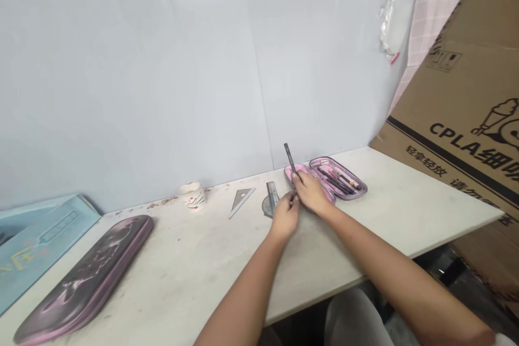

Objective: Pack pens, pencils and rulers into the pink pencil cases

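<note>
My right hand (310, 190) is closed around a slim dark pen-like stick (289, 155), which points up and away from me. Close beside it, my left hand (286, 215) has its fingers pinched together; what they hold, if anything, I cannot make out. Both hands are at the near side of an open pink pencil case (362, 187), partly covering one half. Several pens and pencils (338, 179) lie in its right half. Just left of my left hand, a straight ruler (272, 193) overlaps a round protractor (266, 205). Farther left lies a set square (240, 201).
A patterned paper cup (192, 197) stands near the wall. A closed dark pink-edged case (85, 281) and a light blue box (36, 248) occupy the left of the white table (194, 270). A big cardboard box (458, 92) leans in at the right.
</note>
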{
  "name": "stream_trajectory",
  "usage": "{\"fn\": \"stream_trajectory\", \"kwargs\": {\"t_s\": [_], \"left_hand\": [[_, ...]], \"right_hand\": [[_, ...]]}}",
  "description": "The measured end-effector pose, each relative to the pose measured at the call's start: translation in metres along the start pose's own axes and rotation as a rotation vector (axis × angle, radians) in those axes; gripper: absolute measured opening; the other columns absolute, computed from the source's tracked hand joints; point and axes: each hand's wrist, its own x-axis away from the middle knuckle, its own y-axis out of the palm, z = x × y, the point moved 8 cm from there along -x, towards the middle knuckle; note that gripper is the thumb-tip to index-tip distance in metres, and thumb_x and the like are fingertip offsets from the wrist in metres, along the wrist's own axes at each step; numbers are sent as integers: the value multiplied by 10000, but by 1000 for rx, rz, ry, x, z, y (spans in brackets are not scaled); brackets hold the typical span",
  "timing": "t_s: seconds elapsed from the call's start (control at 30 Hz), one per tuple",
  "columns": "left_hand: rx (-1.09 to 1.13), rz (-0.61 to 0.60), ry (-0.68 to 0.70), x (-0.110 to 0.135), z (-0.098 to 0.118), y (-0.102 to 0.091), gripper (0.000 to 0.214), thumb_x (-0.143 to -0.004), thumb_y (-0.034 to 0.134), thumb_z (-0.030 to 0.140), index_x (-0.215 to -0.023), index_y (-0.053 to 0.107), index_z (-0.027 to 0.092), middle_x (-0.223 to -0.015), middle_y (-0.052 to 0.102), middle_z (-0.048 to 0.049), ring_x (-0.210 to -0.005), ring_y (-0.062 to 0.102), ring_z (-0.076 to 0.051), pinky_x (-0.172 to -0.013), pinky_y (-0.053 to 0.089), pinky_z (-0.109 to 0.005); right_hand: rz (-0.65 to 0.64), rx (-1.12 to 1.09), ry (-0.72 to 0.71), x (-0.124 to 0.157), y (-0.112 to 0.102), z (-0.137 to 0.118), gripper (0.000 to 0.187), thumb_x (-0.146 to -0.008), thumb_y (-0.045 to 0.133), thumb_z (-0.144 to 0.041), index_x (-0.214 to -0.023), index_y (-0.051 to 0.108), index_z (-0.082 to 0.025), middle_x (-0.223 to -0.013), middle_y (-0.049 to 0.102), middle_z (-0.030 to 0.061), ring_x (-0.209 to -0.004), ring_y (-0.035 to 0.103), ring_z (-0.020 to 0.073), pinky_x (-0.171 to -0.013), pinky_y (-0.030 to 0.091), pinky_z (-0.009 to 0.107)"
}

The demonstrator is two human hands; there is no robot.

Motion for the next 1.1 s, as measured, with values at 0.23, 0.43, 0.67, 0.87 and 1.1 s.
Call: {"fn": "stream_trajectory", "kwargs": {"t_s": [0.23, 0.43, 0.67, 0.87, 1.1], "left_hand": [[-370, -61, 190, 7, 48, 31, 248, -836, 424, 253, -1001, 602, 199, -1040, 620, -48, -1052, 499, -204, -941, 374, -369], [-546, -175, 311, -21, 84, 88, 368, -843, 425, 319, -1176, 507, 184, -1182, 550, -89, -1135, 451, -225, -984, 343, -383], [-683, -289, 170, -57, 58, 132, 486, -842, 404, 380, -1253, 426, 121, -1259, 492, -148, -1188, 415, -268, -991, 337, -417], [-596, -201, 156, -59, 55, 111, 423, -851, 399, 375, -1197, 475, 145, -1187, 544, -121, -1128, 477, -221, -972, 365, -375], [-740, -40, 47, -41, 25, 35, 466, -869, 351, 387, -1259, 422, 140, -1323, 439, -135, -1233, 387, -234, -1018, 308, -412]], "right_hand": [[115, 311, 87, 3, -57, 84, 364, -914, 275, -285, -968, 598, -128, -966, 640, 117, -922, 523, 211, -800, 325, 305], [77, 449, 210, 15, -69, 142, 335, -889, 307, -245, -956, 609, -118, -932, 634, 152, -915, 511, 241, -762, 332, 344], [18, 454, 180, 16, -67, 151, 282, -844, 382, -229, -973, 609, -122, -962, 585, 173, -944, 472, 282, -730, 331, 369], [52, 434, 145, 18, -69, 148, 306, -846, 375, -261, -970, 618, -122, -978, 550, 175, -959, 441, 293, -734, 324, 378], [101, 473, 107, 24, -72, 149, 317, -833, 391, -261, -995, 626, -123, -966, 543, 165, -937, 437, 283, -738, 327, 376]]}}
